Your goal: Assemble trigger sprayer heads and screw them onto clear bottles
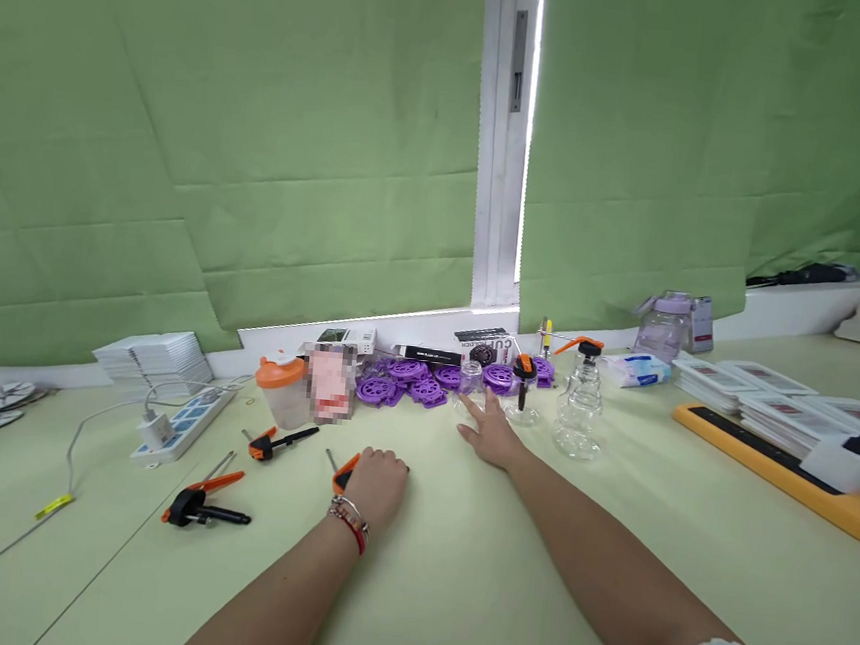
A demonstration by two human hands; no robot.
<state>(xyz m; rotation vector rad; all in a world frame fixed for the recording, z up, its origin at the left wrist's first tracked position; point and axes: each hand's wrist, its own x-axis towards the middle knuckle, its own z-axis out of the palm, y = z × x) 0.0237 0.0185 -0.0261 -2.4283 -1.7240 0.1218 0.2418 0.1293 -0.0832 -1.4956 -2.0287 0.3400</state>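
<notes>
My left hand [380,481] is closed over an orange-and-black trigger spray head [342,473], whose orange part and thin rod show at the hand's left. Further forward, my right hand [492,433] has its fingers apart, close to a small clear bottle [470,378]; I cannot tell whether they touch it. To its right stands a clear ridged bottle [579,421] topped by a black head with an orange trigger. Another clear bottle [524,411] with an orange-and-black head is just behind my right hand. Two more such spray heads [203,505] lie left of my left hand.
Purple plastic parts [410,379] are heaped by the window ledge. At left are an orange-lidded shaker cup [281,390], a power strip [186,427] and a cable. At right lie a wipes pack [637,369], a yellow-and-black bar [779,468] and stacked white cards [790,414].
</notes>
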